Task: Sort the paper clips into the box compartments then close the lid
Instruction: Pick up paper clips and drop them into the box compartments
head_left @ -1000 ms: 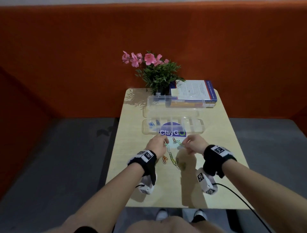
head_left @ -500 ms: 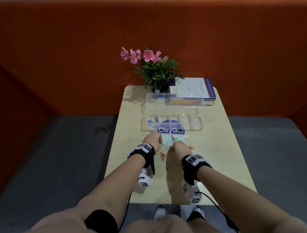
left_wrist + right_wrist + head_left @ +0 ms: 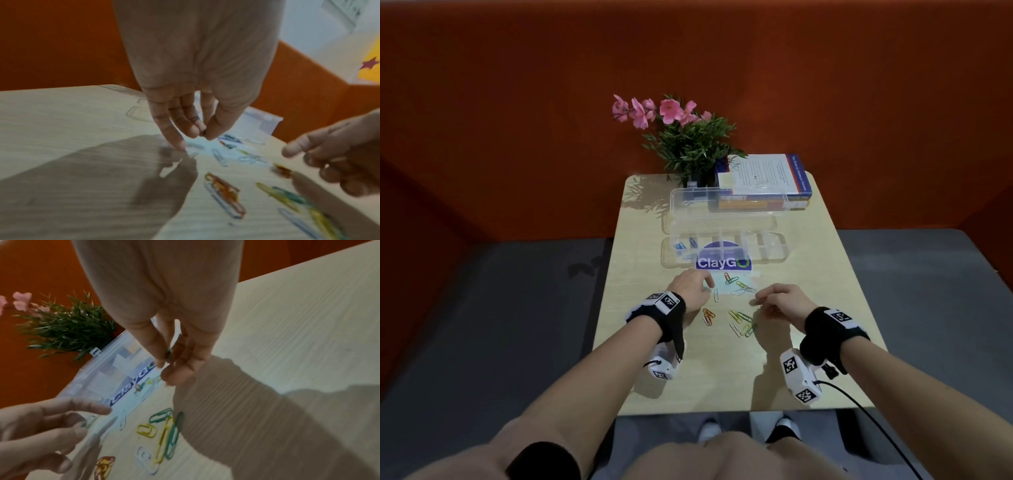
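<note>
An orange padded wall backs a small pale wood-grain table (image 3: 808, 308) set between grey seats.

The left hand (image 3: 690, 289) hovers low over the table with its fingers pointing down; in the left wrist view its thumb and fingertips (image 3: 193, 129) are pressed together on something small and dark, too blurred to name, while the little finger reaches down to the tabletop. The right hand (image 3: 780, 301) is raised just off the table, thumb and forefinger pinching a green paper clip (image 3: 169, 352), the other fingers loosely curled.

Between and just in front of the two hands lie the loose paper clips (image 3: 739, 322): an orange pair (image 3: 708, 316) near the left wrist, a yellow, green and white bunch by the right hand, and a few more (image 3: 738, 287) further out on a pale sticker.

Beyond the hands the clear compartment box (image 3: 770, 248) sits with its lid (image 3: 722, 205) swung open to the far side. A few blue clips (image 3: 686, 245) lie in its left-end compartment. A purple round label (image 3: 722, 262) on the table under the box's near edge reads "ClayGo".

Behind the box stand a potted plant (image 3: 688, 144) with pink flowers and a stack of books (image 3: 763, 185); their spine text is too small to read.
</note>
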The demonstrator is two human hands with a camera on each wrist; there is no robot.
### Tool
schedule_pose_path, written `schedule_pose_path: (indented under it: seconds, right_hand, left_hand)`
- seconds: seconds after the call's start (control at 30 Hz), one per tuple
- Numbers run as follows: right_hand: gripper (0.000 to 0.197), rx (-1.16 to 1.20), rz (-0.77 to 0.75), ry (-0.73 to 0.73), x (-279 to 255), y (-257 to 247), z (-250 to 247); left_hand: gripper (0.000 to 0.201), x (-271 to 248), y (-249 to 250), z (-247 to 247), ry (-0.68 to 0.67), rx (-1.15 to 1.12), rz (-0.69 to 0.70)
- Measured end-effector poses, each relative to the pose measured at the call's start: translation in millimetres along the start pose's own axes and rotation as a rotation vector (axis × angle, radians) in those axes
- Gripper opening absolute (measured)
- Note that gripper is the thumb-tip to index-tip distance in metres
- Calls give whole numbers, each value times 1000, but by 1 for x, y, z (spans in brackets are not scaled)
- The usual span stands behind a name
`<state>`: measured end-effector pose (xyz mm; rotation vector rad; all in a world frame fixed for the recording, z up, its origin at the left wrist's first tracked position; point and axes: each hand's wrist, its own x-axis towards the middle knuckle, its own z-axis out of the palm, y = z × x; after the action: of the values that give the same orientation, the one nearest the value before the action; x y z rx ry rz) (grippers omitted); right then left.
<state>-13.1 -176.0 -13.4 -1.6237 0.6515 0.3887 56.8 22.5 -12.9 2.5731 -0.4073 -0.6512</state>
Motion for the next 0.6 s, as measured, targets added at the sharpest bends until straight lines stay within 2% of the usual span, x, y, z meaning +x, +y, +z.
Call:
schedule_pose_path:
  seconds: [0.13, 0.3, 0.4, 0.5, 0.6]
  right_hand:
    - [19, -54, 12, 17, 2, 3, 7]
    - [13, -671, -139, 0, 3, 7, 29]
    - [5, -868, -219, 6, 3, 6, 37]
    - [10, -880, -205, -3, 3, 3, 36]
    - [9, -638, -160, 40, 2, 1, 24]
  left_hand:
    - [16, -6, 12, 3, -52, -117, 21]
    - [21, -12, 18, 17, -36, -126, 0]
    - [20, -9, 19, 21, 4, -90, -3]
    - [23, -2, 20, 21, 44, -59, 0]
    - [26, 8, 28, 17, 104, -72, -6]
